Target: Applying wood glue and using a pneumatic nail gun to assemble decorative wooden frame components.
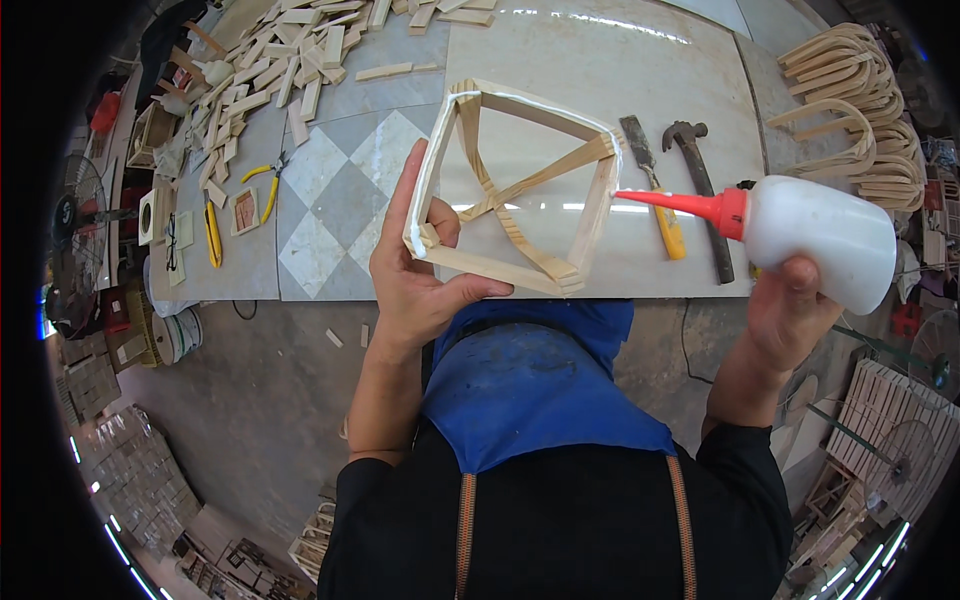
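My left hand [418,268] grips the lower left corner of a small open frame of light wooden slats [520,185], held up over the tiled surface. White glue lines its top and left edges. My right hand [790,318] holds a white squeeze bottle [815,235] on its side; its red nozzle touches the frame's right edge.
On the tiled surface [600,60] lie a chisel with a yellow handle [655,195] and a hammer [700,190] right of the frame. Yellow pliers [268,185] and a pile of loose wooden slats [280,60] lie to the left. Bent wooden arches [860,110] are stacked at the far right.
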### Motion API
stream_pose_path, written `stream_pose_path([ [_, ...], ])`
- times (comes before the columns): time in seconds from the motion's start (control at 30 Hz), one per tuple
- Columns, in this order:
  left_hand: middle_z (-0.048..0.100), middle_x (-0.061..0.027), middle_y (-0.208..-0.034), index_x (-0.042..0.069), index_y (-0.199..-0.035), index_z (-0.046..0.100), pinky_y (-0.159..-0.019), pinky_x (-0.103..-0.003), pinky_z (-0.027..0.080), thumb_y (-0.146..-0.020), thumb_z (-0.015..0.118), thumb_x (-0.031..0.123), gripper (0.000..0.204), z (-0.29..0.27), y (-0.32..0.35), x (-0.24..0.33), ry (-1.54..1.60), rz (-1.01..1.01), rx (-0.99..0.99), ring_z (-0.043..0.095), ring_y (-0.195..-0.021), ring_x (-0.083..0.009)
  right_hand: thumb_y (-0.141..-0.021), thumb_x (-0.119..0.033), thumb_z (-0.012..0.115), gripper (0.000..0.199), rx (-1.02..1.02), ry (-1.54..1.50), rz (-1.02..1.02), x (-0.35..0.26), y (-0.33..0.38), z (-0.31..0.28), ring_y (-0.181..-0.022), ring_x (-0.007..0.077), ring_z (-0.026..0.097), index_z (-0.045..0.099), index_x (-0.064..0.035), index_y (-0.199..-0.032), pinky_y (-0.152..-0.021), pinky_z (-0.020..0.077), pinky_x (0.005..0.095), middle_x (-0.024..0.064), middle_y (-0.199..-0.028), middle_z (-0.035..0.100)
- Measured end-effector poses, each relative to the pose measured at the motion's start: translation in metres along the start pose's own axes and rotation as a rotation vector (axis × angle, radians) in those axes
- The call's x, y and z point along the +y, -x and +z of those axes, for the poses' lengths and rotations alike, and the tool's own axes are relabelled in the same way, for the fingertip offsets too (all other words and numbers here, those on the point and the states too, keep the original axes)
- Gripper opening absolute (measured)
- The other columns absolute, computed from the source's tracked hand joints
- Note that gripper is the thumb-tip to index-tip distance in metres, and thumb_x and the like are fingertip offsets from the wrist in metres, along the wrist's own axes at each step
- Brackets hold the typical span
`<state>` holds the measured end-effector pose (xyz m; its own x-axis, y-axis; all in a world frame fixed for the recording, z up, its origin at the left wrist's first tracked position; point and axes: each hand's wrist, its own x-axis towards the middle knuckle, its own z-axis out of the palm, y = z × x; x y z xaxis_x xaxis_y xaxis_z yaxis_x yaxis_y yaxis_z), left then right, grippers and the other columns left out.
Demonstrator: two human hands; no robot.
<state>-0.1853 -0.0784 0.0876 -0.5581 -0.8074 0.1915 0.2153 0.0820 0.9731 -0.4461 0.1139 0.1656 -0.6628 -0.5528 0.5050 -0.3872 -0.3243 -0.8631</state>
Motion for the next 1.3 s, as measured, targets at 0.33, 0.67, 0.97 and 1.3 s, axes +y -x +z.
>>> stream_pose_path([
  [0.33, 0.042, 0.0072, -0.074, 0.003, -0.158, 0.032, -0.072, -0.018, 0.035, -0.051, 0.099, 0.009, 0.127, 0.002, -0.003, 0.002, -0.016, 0.020, -0.011, 0.038, -0.069, -0.0073, -0.086, -0.040, 0.082, 0.073, -0.046, 0.102, 0.009, -0.014, 0.017, 0.003, -0.112, 0.0267, 0.065, 0.049, -0.0071, -0.141, -0.098, 0.0522, 0.0419, 0.0114, -0.128, 0.062],
  [0.67, 0.043, 0.0069, -0.074, 0.004, -0.158, 0.033, -0.072, -0.019, 0.036, -0.052, 0.098, 0.007, 0.125, 0.004, -0.007, 0.005, -0.016, 0.019, -0.007, 0.038, -0.070, -0.0076, -0.079, -0.059, 0.081, 0.087, -0.112, 0.165, 0.012, -0.025, 0.021, 0.015, -0.105, 0.0308, 0.067, 0.049, -0.0034, -0.137, -0.088, 0.0566, 0.0409, 0.0173, -0.123, 0.061],
  [0.97, 0.050, 0.0037, -0.080, 0.005, -0.158, 0.034, -0.076, -0.020, 0.039, -0.053, 0.099, 0.009, 0.124, 0.005, -0.003, 0.008, -0.015, -0.005, -0.022, 0.045, -0.075, -0.0091, -0.072, -0.065, 0.082, 0.096, -0.091, 0.161, 0.078, -0.027, 0.025, 0.023, -0.103, 0.0343, 0.068, 0.048, -0.0007, -0.135, -0.086, 0.0571, 0.0417, 0.0198, -0.121, 0.060],
  [1.3, 0.052, 0.0040, -0.083, 0.001, -0.157, 0.032, -0.074, -0.019, 0.036, -0.052, 0.099, 0.008, 0.124, 0.017, -0.002, 0.010, -0.151, 0.049, -0.109, 0.037, -0.073, -0.0089, -0.072, -0.064, 0.083, 0.098, -0.156, 0.147, 0.074, -0.027, 0.023, 0.035, -0.106, 0.0363, 0.067, 0.046, -0.0006, -0.137, -0.090, 0.0558, 0.0441, 0.0184, -0.126, 0.057],
])
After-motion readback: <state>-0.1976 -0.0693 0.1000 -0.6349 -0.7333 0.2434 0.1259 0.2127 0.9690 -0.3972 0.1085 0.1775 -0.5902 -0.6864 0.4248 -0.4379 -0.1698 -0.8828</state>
